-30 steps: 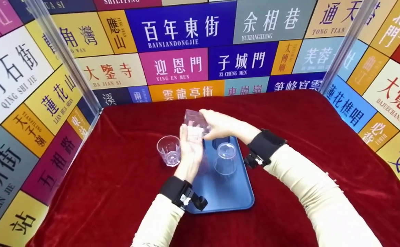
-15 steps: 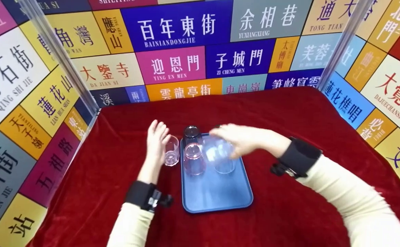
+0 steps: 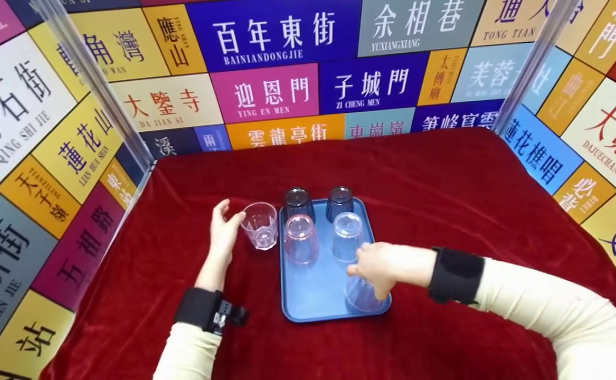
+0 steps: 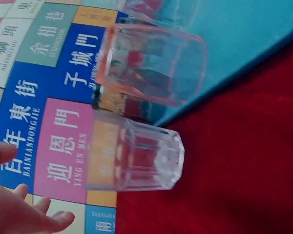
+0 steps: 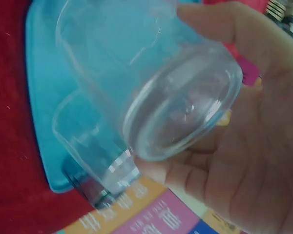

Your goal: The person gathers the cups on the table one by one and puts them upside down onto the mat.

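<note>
My right hand [image 3: 379,266] grips a clear drinking glass [image 3: 361,298], mouth down, over the near right corner of the blue tray [image 3: 313,295]. In the right wrist view, the thumb and fingers [image 5: 185,180] wrap the glass close to its thick base. To the left of the tray, a clear faceted glass [image 3: 262,232] stands upright on the cloth. My left hand [image 3: 223,232] is beside that glass with fingers loosely spread; the left wrist view shows a gap between them.
Upside down on the tray stand a pink-tinted glass [image 3: 301,248], another clear glass [image 3: 346,237] and two dark glasses, one at back left [image 3: 298,198] and one at back right [image 3: 339,203]. Red cloth [image 3: 445,211] covers the table; panels with lettering [image 3: 265,97] enclose it.
The right hand has carried the clear glass from above the far end down to the tray's near right corner, turning it mouth down. The left hand has parted from it and moved left.
</note>
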